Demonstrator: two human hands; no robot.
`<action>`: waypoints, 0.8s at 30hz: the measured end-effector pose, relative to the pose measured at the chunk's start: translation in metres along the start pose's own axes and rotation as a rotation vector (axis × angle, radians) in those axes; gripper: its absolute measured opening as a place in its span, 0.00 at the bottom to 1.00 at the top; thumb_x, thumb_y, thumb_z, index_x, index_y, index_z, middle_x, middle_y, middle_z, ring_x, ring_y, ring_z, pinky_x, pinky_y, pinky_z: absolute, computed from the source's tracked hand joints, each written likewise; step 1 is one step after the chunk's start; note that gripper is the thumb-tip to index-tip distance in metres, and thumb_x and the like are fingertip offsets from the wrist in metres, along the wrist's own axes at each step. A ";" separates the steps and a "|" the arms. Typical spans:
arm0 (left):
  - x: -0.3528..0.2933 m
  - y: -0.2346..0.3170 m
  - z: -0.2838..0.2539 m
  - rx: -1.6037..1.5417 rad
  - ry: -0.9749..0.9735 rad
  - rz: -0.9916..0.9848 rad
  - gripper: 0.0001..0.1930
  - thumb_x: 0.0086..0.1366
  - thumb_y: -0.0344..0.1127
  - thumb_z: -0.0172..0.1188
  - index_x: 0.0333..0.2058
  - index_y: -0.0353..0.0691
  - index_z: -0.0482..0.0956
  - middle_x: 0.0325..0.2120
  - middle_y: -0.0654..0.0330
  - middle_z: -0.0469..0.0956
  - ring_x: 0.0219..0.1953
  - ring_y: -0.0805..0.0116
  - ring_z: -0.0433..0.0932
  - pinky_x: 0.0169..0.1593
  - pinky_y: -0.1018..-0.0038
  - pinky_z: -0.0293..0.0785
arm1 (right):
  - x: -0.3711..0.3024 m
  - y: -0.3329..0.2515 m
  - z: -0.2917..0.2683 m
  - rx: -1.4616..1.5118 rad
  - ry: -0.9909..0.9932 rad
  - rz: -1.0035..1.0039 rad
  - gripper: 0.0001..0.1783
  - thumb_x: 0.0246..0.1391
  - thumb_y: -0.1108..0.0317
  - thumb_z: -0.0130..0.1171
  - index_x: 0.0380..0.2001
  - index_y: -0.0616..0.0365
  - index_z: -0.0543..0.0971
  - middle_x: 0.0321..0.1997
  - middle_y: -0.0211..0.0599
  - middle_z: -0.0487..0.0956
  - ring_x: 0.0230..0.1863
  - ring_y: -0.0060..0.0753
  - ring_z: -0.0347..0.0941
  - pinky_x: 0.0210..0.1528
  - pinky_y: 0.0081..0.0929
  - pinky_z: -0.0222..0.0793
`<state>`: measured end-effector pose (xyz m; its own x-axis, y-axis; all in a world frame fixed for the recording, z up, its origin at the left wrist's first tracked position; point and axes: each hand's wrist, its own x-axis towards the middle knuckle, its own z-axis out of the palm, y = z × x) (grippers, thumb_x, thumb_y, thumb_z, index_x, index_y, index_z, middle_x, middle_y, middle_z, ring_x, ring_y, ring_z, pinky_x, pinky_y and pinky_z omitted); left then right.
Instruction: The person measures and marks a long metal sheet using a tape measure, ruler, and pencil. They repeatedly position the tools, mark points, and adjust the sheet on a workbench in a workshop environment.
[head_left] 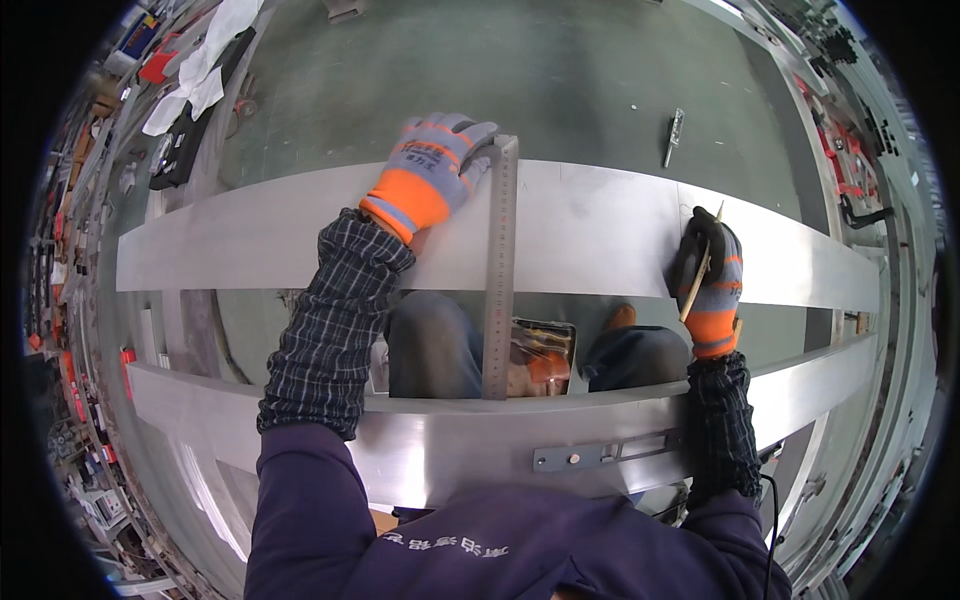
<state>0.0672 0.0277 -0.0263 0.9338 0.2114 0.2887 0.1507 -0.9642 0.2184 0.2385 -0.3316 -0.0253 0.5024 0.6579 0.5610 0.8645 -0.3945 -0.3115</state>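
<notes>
Gloved left hand (pixel 428 175) at a metal ruler (pixel 501 230) lying across a silver plank (pixel 600 220); right hand (pixel 715 265) holding a pencil (pixel 693 292).
The left fingers curl at the ruler's thick head, on the plank's far edge; whether they pinch it, I cannot tell. The right fingers close around the pencil over the plank's right side. The ruler should handle light, stiff and slippery, best held by its head. A second metal bar (pixel 440 440) runs on the plank's near side.
</notes>
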 end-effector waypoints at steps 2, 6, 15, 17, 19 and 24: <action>-0.001 0.001 0.002 -0.012 -0.002 -0.002 0.20 0.66 0.43 0.60 0.56 0.49 0.81 0.51 0.56 0.80 0.56 0.53 0.75 0.62 0.58 0.65 | -0.001 0.000 0.000 -0.007 -0.024 0.032 0.20 0.54 0.75 0.55 0.52 0.63 0.78 0.44 0.49 0.82 0.46 0.53 0.77 0.54 0.43 0.73; 0.000 0.004 0.004 -0.012 -0.008 -0.008 0.21 0.65 0.39 0.61 0.56 0.48 0.81 0.52 0.56 0.80 0.55 0.52 0.75 0.62 0.58 0.65 | -0.004 0.002 0.000 -0.065 -0.009 -0.003 0.20 0.55 0.74 0.55 0.53 0.62 0.78 0.46 0.49 0.81 0.49 0.53 0.76 0.57 0.44 0.72; 0.001 0.005 0.007 -0.049 0.017 0.002 0.20 0.65 0.39 0.61 0.55 0.48 0.81 0.50 0.55 0.81 0.54 0.52 0.75 0.62 0.58 0.66 | -0.005 0.002 0.000 -0.068 -0.031 0.024 0.20 0.56 0.74 0.58 0.53 0.61 0.78 0.48 0.48 0.82 0.50 0.53 0.77 0.58 0.44 0.72; 0.000 0.004 0.008 -0.028 0.053 0.019 0.20 0.65 0.39 0.61 0.55 0.48 0.82 0.49 0.56 0.81 0.54 0.52 0.76 0.61 0.58 0.66 | -0.005 0.001 0.000 -0.044 -0.030 0.034 0.20 0.56 0.74 0.58 0.53 0.61 0.78 0.48 0.49 0.81 0.49 0.53 0.77 0.58 0.44 0.72; 0.000 0.004 0.007 -0.014 0.067 0.024 0.19 0.65 0.39 0.61 0.55 0.48 0.82 0.49 0.56 0.81 0.54 0.52 0.76 0.61 0.58 0.66 | -0.004 -0.003 -0.003 0.013 -0.014 0.077 0.20 0.58 0.74 0.58 0.54 0.62 0.77 0.48 0.49 0.82 0.50 0.51 0.77 0.58 0.43 0.72; -0.001 0.005 0.004 -0.015 0.044 -0.004 0.19 0.65 0.40 0.61 0.54 0.48 0.82 0.49 0.56 0.81 0.54 0.53 0.75 0.62 0.58 0.66 | 0.020 -0.057 -0.016 0.342 -0.041 0.189 0.19 0.65 0.73 0.53 0.57 0.64 0.77 0.49 0.49 0.81 0.51 0.45 0.79 0.56 0.38 0.73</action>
<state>0.0683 0.0219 -0.0292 0.9181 0.2220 0.3285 0.1490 -0.9610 0.2331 0.1991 -0.3066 0.0160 0.6474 0.6218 0.4408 0.7090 -0.2789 -0.6478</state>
